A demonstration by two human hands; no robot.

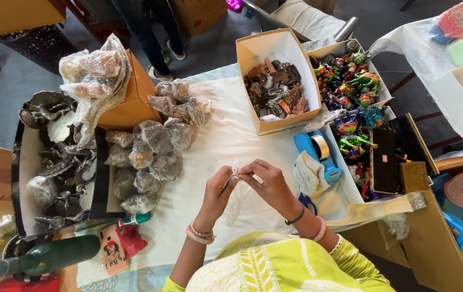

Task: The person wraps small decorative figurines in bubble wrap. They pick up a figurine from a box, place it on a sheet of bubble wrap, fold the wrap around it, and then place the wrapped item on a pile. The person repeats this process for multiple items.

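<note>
From the head camera, both hands are meeting over the middle of the white cloth (226, 140). The left hand (218, 190) and right hand (268, 183) are each pinching, fingers curled, a small item in a clear plastic bag (235, 190) between them. Wrapped metal pieces (144, 157) are lying just left; a blue tape dispenser (318, 154) is sitting right.

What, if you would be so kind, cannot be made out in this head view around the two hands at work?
- Small item between the left hand and right hand: covered by fingertips and clear plastic bag, too small to identify.
- Wrapped pieces: crinkled plastic blurs their shapes.
- Blue tape dispenser: partly under a cloth.
- Green bottle: neck cut off near the left edge.
</note>
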